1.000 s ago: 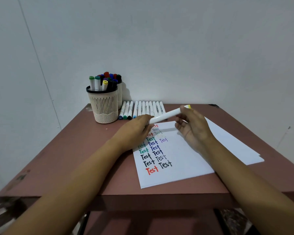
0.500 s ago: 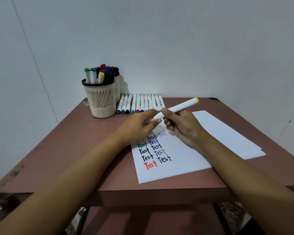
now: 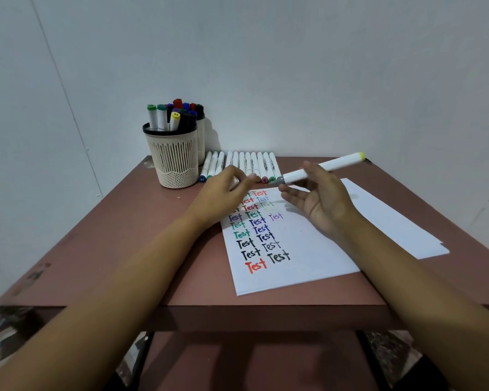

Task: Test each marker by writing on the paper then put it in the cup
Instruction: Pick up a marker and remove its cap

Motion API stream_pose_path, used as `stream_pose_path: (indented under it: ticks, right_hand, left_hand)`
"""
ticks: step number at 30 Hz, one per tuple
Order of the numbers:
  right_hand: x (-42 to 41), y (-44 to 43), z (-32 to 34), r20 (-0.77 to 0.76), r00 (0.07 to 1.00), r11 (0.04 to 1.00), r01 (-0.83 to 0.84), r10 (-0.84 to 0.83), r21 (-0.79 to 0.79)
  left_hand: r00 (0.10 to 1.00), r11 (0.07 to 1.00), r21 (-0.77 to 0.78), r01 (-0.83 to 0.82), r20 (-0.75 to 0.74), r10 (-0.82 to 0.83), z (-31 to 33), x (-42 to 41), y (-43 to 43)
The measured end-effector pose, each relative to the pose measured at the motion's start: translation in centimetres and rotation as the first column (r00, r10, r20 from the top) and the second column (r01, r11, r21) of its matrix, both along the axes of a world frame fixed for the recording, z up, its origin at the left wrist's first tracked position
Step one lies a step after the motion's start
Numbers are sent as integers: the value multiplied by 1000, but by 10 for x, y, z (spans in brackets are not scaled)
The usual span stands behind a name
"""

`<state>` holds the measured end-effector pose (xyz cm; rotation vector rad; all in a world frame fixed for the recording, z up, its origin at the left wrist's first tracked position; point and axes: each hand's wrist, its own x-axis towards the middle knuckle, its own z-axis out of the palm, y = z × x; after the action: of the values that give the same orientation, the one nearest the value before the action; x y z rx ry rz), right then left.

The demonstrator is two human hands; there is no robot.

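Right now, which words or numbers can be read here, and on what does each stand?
"Test": handwritten many times, in several colours, on the paper.
"33": apparently, on the yellow cap of a marker in the cup.
Cap numbers and barrel print on the row of markers: too small to read.
White marker in the right hand: no readable text.

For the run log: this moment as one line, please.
step: marker test | right hand: holds yellow-ended marker, tip off paper | left hand: beside marker's grey end, grip unclear | cup: holds markers
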<state>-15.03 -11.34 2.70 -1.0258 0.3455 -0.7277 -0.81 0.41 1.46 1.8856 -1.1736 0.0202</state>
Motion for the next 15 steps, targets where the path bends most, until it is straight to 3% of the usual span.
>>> stream_pose_path:
  ticks: [2,4,10,15]
  right_hand:
    - [-2,0,0,24,998,995,-52,50,90]
    - [-1,1,-2,2,997,995,-72,72,68]
    - [2,3,-11,-236,961,937,56,-145,-345]
    - [3,11,-16,-343,911,873,36,-229,-486]
  left_hand:
    - [993,1000,-21,-5,-119,3,-1,7,-2]
    - [987,1000,1,-17,-158,17,-2,10,-3]
    - [993,994,90,-67,-90,75,-6,19,-4]
    - [984,996,74,-58,-162,69,-9,23,-4]
